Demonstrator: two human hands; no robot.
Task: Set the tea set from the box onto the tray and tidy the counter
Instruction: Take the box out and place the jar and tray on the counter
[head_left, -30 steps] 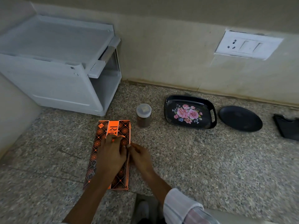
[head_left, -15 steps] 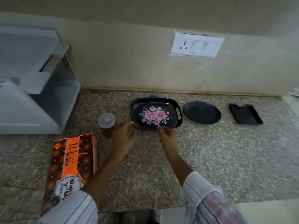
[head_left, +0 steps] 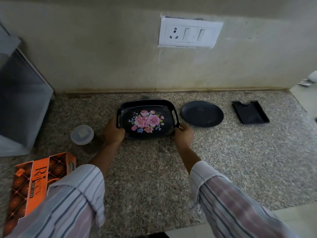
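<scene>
Worktop [head_left: 154,169]: speckled granite, slick.
Hands: your left hand [head_left: 113,133] and right hand [head_left: 183,136] grip the tray [head_left: 147,104].
Risk: dragging could knock the plate [head_left: 202,113].

Left hand [head_left: 113,132] and right hand [head_left: 183,135] grip the floral tray [head_left: 145,104] by its near corners on the counter [head_left: 154,169].
</scene>
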